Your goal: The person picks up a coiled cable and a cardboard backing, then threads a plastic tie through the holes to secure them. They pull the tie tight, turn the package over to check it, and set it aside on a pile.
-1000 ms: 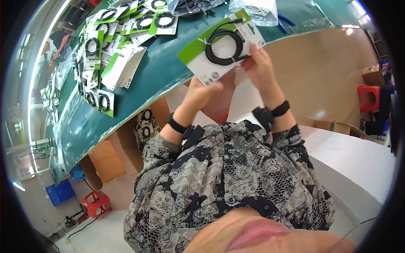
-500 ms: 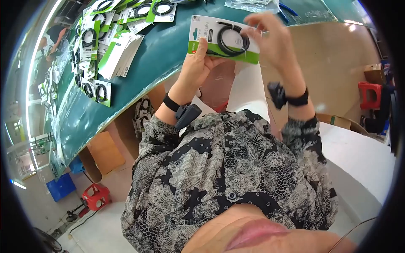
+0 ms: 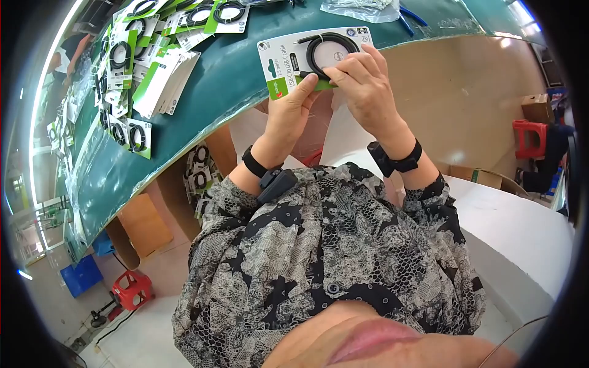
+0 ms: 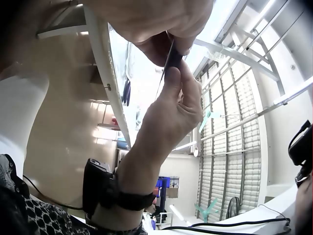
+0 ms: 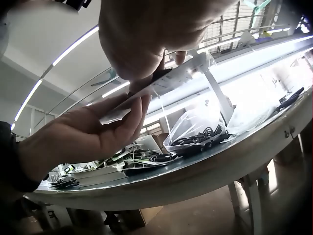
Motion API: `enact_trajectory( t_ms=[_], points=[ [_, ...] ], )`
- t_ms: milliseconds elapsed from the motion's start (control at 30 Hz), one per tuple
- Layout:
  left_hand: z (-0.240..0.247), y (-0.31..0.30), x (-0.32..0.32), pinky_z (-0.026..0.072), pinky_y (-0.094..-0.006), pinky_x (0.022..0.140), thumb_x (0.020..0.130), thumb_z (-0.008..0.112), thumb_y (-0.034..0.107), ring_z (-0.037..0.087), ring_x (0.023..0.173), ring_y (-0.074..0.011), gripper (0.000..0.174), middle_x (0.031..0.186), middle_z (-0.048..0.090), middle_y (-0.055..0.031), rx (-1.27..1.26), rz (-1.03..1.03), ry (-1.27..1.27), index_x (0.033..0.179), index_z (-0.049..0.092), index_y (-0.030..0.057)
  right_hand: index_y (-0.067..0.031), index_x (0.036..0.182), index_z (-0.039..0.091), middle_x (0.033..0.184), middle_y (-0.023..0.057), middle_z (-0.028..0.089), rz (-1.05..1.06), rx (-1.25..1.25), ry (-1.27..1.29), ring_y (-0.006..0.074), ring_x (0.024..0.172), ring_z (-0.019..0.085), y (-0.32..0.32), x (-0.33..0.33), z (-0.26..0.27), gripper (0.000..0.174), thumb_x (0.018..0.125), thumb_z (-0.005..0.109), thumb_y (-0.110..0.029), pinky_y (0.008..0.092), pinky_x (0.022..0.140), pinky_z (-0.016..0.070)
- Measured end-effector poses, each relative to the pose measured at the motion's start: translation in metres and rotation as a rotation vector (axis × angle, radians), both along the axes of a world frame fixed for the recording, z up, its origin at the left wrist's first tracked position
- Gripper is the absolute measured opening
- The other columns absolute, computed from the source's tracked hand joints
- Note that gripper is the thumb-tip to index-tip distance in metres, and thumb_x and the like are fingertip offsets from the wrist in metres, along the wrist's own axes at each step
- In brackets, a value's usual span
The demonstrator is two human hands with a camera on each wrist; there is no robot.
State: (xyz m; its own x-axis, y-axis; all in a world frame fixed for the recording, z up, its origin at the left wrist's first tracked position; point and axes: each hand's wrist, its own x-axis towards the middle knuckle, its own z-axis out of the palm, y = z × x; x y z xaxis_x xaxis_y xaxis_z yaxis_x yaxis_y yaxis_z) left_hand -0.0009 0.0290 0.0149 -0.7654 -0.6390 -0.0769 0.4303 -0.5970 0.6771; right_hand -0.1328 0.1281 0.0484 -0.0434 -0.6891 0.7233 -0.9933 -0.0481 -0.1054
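Observation:
A white and green card (image 3: 280, 56) printed "USB-C to USB-C cable" is held up above the green table's near edge, with a coiled black cable (image 3: 314, 56) on its face. The left hand (image 3: 291, 111) grips the card's lower edge, thumb on the front and fingers behind. The right hand (image 3: 366, 87) pinches at the coil's lower right side, its fingers curled over the card's right part. In the right wrist view the card (image 5: 171, 81) is seen nearly edge-on between both hands; the left wrist view shows it as a thin dark edge.
On the green table (image 3: 230, 80) lie many carded cables (image 3: 120, 56) at the left and a fanned stack of cards (image 3: 164, 83). A clear plastic bag (image 3: 362, 8) and blue-handled tool (image 3: 412, 18) are at the back. A red stool (image 3: 131, 289) stands lower left.
The card was turned about between the hands and now stands with its printed text near the left hand. The right hand, raised off it half a second ago, has come back onto the coil.

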Motion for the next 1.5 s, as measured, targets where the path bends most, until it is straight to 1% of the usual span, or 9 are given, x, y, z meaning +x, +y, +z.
enact_trajectory(
  t_ms=[100, 400, 500, 567, 600, 667, 833, 933, 1500],
  points=[
    [-0.002, 0.008, -0.003, 0.0525, -0.0297, 0.082, 0.087, 0.059, 0.0, 0.061, 0.095, -0.0169, 0.03, 0.105, 0.059, -0.0062, 0.006, 0.072, 0.048, 0.115, 0.051, 0.0056, -0.0077, 0.096, 0.067, 0.085, 0.0015, 0.057, 0.093, -0.049, 0.003, 0.0193, 0.093, 0.055, -0.004, -0.001, -0.003, 0.026, 0.072, 0.058, -0.006, 0.0431, 0.102, 0.034],
    [-0.004, -0.007, -0.012, 0.0531, -0.031, 0.081, 0.086, 0.06, 0.0, 0.061, 0.095, -0.0168, 0.032, 0.106, 0.059, -0.0054, -0.003, 0.112, 0.043, 0.116, 0.051, 0.0071, -0.0067, 0.101, 0.065, 0.09, 0.0027, 0.059, 0.087, -0.051, -0.001, 0.0192, 0.095, 0.055, -0.008, -0.013, 0.002, 0.024, 0.078, 0.06, -0.006, 0.0415, 0.098, 0.0374],
    [0.0, -0.023, -0.016, 0.0533, -0.0311, 0.081, 0.086, 0.06, -0.001, 0.061, 0.095, -0.0165, 0.032, 0.107, 0.059, -0.0051, -0.044, 0.156, 0.035, 0.116, 0.051, 0.0074, -0.0049, 0.1, 0.065, 0.091, 0.0053, 0.061, -0.091, -0.31, -0.133, 0.0206, 0.09, 0.057, -0.013, -0.049, 0.015, 0.02, 0.08, 0.064, -0.01, 0.0377, 0.089, 0.0424],
    [0.002, -0.032, -0.013, 0.0534, -0.0312, 0.081, 0.086, 0.06, -0.002, 0.061, 0.095, -0.0164, 0.033, 0.107, 0.059, -0.005, -0.058, 0.175, 0.022, 0.116, 0.051, 0.0076, -0.0046, 0.097, 0.064, 0.089, 0.0092, 0.063, -0.207, -0.377, -0.677, 0.0217, 0.082, 0.059, -0.023, -0.085, 0.011, 0.017, 0.082, 0.064, -0.013, 0.0341, 0.077, 0.046],
    [0.003, -0.034, -0.013, 0.0536, -0.0313, 0.08, 0.086, 0.06, -0.002, 0.061, 0.095, -0.0163, 0.033, 0.107, 0.059, -0.0049, -0.062, 0.189, 0.02, 0.116, 0.052, 0.0077, -0.0046, 0.097, 0.064, 0.089, 0.0092, 0.063, -0.211, -0.383, -0.669, 0.0217, 0.082, 0.059, -0.029, -0.109, 0.004, 0.017, 0.082, 0.064, -0.013, 0.0341, 0.077, 0.046],
    [0.005, -0.042, -0.01, 0.0539, -0.0315, 0.08, 0.086, 0.059, -0.002, 0.061, 0.094, -0.0161, 0.032, 0.107, 0.06, -0.0048, -0.066, 0.223, 0.01, 0.116, 0.052, 0.0079, -0.0052, 0.093, 0.063, 0.086, 0.0117, 0.064, -0.24, -0.032, -0.563, 0.0258, 0.075, 0.061, -0.051, -0.153, -0.015, 0.013, 0.083, 0.062, -0.014, 0.0357, 0.069, 0.0485],
    [-0.005, -0.064, 0.002, 0.0541, -0.0318, 0.08, 0.086, 0.059, -0.001, 0.062, 0.093, -0.0161, 0.031, 0.106, 0.061, -0.0047, 0.008, 0.275, 0.011, 0.115, 0.053, 0.0078, -0.0075, 0.089, 0.063, 0.09, 0.0114, 0.064, -0.238, 0.069, -0.316, 0.0291, 0.077, 0.062, -0.117, -0.198, -0.051, 0.013, 0.085, 0.06, -0.019, 0.0385, 0.069, 0.05],
    [-0.008, -0.068, 0.013, 0.0544, -0.0317, 0.08, 0.086, 0.059, -0.001, 0.062, 0.093, -0.0162, 0.03, 0.105, 0.061, -0.0047, 0.019, 0.29, -0.036, 0.114, 0.053, 0.0077, -0.0093, 0.087, 0.064, 0.091, 0.0104, 0.062, -0.616, 0.285, -0.2, 0.0323, 0.081, 0.062, -0.145, -0.203, -0.064, 0.014, 0.084, 0.059, -0.022, 0.0416, 0.07, 0.0509],
    [-0.018, -0.08, 0.013, 0.0552, -0.0301, 0.077, 0.085, 0.062, 0.001, 0.063, 0.091, -0.016, 0.028, 0.103, 0.062, -0.0052, 0.115, 0.276, -0.069, 0.112, 0.055, 0.0075, -0.012, 0.087, 0.061, 0.093, 0.007, 0.06, -0.368, 0.39, -0.149, 0.0315, 0.082, 0.062, -0.139, -0.169, -0.053, 0.008, 0.083, 0.059, -0.018, 0.041, 0.071, 0.0497]
  ],
)
